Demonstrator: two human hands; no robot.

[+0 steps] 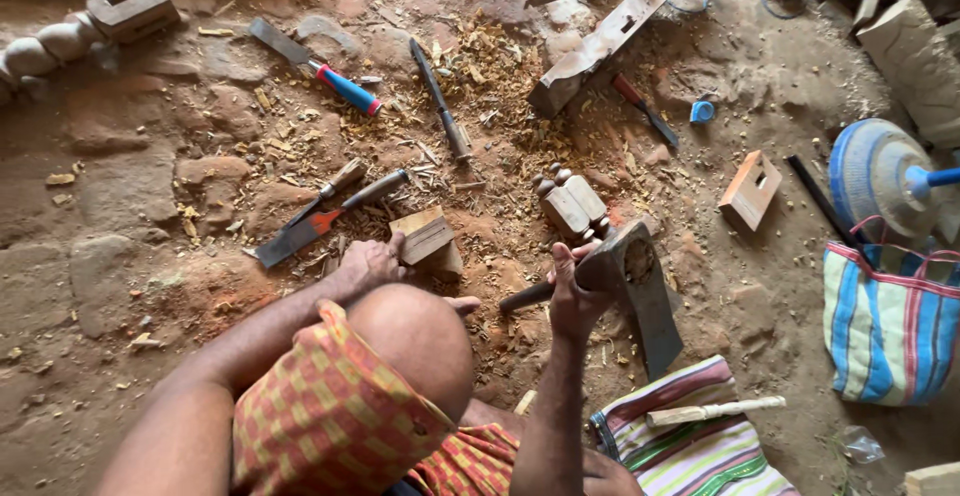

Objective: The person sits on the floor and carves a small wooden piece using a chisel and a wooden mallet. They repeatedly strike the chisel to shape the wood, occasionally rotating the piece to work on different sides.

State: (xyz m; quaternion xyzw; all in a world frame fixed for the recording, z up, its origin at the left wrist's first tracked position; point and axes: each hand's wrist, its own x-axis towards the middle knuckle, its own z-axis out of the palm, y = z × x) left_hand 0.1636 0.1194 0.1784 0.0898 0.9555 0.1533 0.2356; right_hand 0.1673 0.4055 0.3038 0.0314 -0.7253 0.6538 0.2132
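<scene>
Left hand (pixel 368 261) steadies small pale wooden block (pixel 425 238); right hand (pixel 572 296) grips dark iron-headed adze (pixel 640 291): keep fingers clear, chop short

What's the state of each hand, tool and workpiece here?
left hand: gripping the wooden block
wooden block: held on ground, tilted
right hand: gripping the adze
adze: held by the head, blade down
blue-handled chisel: lying loose
striped bag: upright

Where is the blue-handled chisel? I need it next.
In the head view, the blue-handled chisel lies on the dirt floor upper left, beyond the left hand.
</scene>
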